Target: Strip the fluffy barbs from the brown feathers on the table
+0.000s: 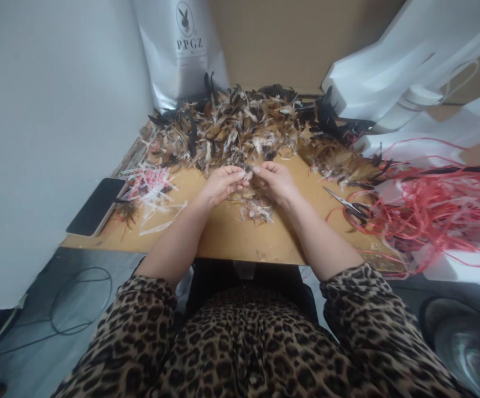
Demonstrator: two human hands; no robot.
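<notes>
My left hand [222, 185] and my right hand [278, 182] meet over the middle of the wooden table, fingertips almost touching. Thumb and forefinger are pinched together on each. Between them is a small brown and whitish feather [249, 173], partly covered by the fingers and blurred. Just beyond my hands spreads a large heap of brown, black and white feathers [240, 124]. Below my hands, on the tabletop [240, 240], lies a little pile of pale and reddish scraps [259, 211].
Scissors [348, 204] lie right of my right arm, beside a tangle of red plastic strips [443, 213]. At left are a phone [95, 209] and white and pink strips [151, 182]. A silvery white bag [182, 66] stands behind; white foam pieces [385, 61] are back right.
</notes>
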